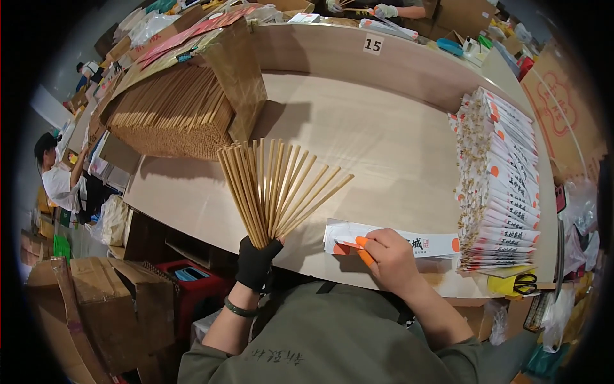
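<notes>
Over the desk (358, 121), the gloved left hand (257, 264) grips a fan of sticks (268, 198) while the right hand (393, 261) pinches white sleeves (419, 242) near a packed pile (508, 185).

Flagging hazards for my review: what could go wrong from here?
The wooden sticks fan out widely from the left hand, so one might slip loose. The right hand grips white paper sleeves, which could crease or tear. The pile of packets at the right could slump if bumped.
</notes>
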### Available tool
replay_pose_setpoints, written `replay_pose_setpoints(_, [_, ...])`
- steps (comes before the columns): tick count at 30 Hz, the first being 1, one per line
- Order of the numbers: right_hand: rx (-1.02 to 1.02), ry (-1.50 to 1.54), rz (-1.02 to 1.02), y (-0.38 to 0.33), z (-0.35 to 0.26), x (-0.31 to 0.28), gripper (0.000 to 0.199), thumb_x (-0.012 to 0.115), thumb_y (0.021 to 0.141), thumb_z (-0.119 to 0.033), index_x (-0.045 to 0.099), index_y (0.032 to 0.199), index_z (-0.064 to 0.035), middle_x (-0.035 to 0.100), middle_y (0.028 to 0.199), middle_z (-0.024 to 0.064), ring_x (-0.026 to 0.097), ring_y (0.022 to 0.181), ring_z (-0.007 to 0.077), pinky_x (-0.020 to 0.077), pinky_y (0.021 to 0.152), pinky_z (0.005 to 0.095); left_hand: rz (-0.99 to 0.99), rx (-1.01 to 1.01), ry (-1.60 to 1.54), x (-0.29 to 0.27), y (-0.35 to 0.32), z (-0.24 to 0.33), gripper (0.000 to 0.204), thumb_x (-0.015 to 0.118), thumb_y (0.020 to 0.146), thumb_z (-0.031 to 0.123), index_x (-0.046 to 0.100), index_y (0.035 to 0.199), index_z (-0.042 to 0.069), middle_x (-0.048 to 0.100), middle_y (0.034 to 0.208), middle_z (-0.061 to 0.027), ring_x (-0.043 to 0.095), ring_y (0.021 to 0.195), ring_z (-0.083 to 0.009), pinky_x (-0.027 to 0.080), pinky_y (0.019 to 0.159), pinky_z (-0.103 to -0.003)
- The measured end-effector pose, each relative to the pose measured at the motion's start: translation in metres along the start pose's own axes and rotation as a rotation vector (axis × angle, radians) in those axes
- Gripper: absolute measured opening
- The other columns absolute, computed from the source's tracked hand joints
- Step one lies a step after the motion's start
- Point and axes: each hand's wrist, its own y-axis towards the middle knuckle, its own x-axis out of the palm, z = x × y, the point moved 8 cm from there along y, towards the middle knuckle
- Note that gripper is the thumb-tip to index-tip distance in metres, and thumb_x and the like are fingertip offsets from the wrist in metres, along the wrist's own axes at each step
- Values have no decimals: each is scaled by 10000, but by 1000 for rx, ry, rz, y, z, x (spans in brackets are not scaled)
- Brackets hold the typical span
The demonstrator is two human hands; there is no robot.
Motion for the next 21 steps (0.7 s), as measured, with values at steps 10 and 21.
replay_pose_setpoints(10, [675,638,0,-3,55,3,182,728,792,-33,565,719,1,506,716,-1,449,630,64,389,581,225,-24,46,20,-31,-9,20,266,739,767,99,660,992,-18,676,858,-33,613,760,-112,488,673,-268])
replay_pose_setpoints(21, [122,207,-30,19,30,-19,114,729,720,-44,646,786,-5,552,735,59,531,652,206,430,589,300,-264,-2,341,-48,6,51,268,776,734,140,671,931,-8,693,824,-78,645,764,-143,511,691,-297])
